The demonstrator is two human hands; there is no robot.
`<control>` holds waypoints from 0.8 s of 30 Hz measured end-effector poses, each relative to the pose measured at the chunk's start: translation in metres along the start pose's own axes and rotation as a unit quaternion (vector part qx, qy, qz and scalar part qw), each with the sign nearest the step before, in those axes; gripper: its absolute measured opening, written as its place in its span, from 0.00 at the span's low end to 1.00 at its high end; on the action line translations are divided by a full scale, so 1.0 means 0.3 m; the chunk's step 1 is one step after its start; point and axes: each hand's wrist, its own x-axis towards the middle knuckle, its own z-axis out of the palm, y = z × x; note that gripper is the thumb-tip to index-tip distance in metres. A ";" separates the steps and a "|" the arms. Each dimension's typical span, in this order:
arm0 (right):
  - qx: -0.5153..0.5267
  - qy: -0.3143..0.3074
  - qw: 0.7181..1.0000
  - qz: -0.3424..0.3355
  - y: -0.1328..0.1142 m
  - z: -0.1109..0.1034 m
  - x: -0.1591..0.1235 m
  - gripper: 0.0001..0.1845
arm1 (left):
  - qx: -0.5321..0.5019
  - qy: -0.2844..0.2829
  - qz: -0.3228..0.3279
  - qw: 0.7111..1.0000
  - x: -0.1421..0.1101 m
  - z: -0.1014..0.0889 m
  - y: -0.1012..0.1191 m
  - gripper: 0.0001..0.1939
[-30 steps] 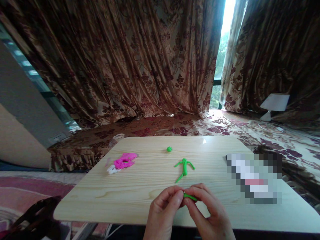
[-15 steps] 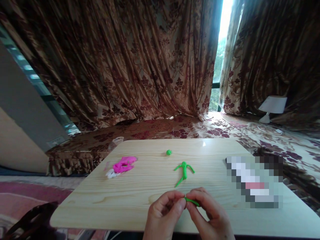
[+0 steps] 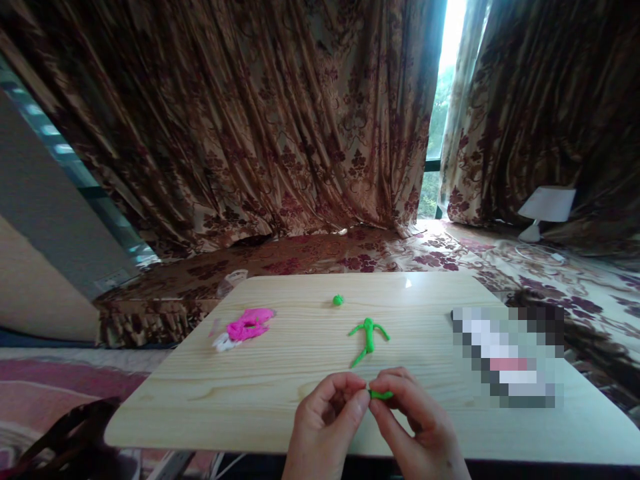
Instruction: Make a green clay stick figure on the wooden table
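Observation:
Between the fingertips of both hands is a thin strip of green modelling clay (image 3: 381, 395), pinched at its left end. My left hand (image 3: 327, 417) is closed, thumb and forefinger pressed together at that end. My right hand (image 3: 417, 420) is closed too, its thumb and forefinger around the strip. Just beyond the hands a green clay figure (image 3: 369, 337) lies flat on the table, with a head, two arms and one leg at its lower left. Farther back sits a small green clay ball (image 3: 338, 301).
The light wooden table (image 3: 200, 407) carries a crumpled pink and white wrapper or clay lump (image 3: 250, 325) at left. A blurred-out flat object (image 3: 505, 357) lies at right. Behind are a patterned ledge, long curtains (image 3: 280, 120) and a white lamp (image 3: 547, 204).
The view has tilted slightly, so the table sits a little higher. The green strip now looks shorter and lies more level between the fingers; both hands remain pinched together.

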 end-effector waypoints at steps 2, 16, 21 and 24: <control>-0.002 -0.005 1.000 -0.006 0.000 -0.003 0.004 0.13 | -0.003 0.000 0.001 1.000 0.001 0.001 0.002 0.09; -0.052 0.047 0.997 0.041 0.028 -0.040 -0.031 0.19 | 0.048 0.029 0.017 0.998 0.007 -0.020 0.018 0.09; -0.151 0.034 0.986 -0.055 0.013 -0.047 -0.031 0.17 | 0.084 0.001 0.029 0.996 0.011 -0.021 0.013 0.08; -0.144 0.013 0.988 -0.049 0.012 -0.022 -0.040 0.13 | 0.101 -0.045 0.030 0.993 0.004 -0.014 0.003 0.08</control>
